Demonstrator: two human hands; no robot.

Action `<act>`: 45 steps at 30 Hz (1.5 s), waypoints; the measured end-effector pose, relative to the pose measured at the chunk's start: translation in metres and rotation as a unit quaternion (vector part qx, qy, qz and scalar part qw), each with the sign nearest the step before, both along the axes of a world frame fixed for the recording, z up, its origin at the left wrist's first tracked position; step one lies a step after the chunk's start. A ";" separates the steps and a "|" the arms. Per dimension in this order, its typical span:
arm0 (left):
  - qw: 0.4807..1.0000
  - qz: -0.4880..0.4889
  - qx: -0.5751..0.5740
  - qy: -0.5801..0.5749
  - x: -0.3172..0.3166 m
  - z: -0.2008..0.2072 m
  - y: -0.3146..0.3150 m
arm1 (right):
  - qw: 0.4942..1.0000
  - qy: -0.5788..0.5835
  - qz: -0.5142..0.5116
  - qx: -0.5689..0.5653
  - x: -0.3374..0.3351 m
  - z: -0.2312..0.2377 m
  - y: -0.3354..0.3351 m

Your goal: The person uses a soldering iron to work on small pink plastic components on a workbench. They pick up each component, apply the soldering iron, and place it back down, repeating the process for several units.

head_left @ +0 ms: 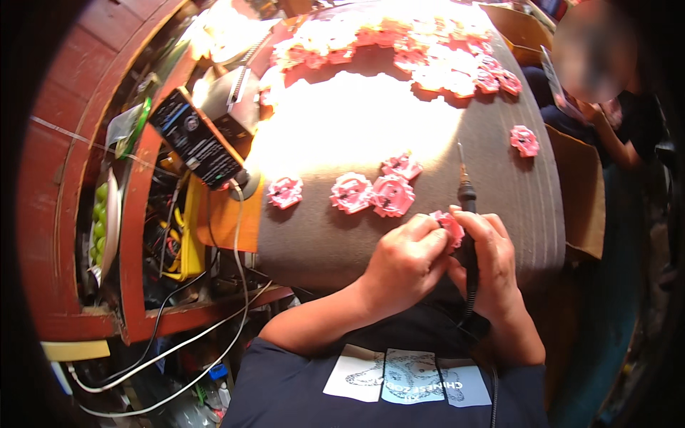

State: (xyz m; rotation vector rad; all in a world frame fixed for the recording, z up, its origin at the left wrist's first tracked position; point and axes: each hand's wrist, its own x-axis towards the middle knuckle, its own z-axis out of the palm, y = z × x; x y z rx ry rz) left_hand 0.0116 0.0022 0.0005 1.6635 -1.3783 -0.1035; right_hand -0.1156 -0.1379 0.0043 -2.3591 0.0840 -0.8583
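Hands meet above the near end of the grey bench [314, 242], where your left hand [407, 253] pinches a pink part [449, 227] between thumb and fingers and your right hand [492, 246] grasps a soldering iron [467, 194] by its dark handle, the slim tip aimed toward the bench's far end. Loose pink pieces [392, 195] sit mid-bench, touching one another, beneath a fierce glare that washes out the heaped pieces [457, 75] at the far end. Whether the iron is hot cannot be told; if it is, a careless swing back toward the bench's near edge could burn your left fingers or scar the part. A black cord [494, 396], probably the iron's, lies against your shirt off that same edge, and a snag there could jerk the tip. Glare could also hide a small flaw on pieces set farther up the bench.
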 end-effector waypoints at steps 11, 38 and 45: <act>1.000 0.016 -0.026 -0.007 -0.001 -0.005 0.000 | 1.000 0.002 0.002 -0.004 0.006 -0.002 0.002; 0.998 0.037 -0.042 0.001 -0.011 -0.030 -0.005 | 0.998 0.048 -0.010 -0.035 -0.002 -0.007 0.004; 0.998 0.041 -0.054 -0.013 -0.015 -0.036 -0.009 | 0.998 0.050 -0.020 -0.028 -0.005 -0.009 0.002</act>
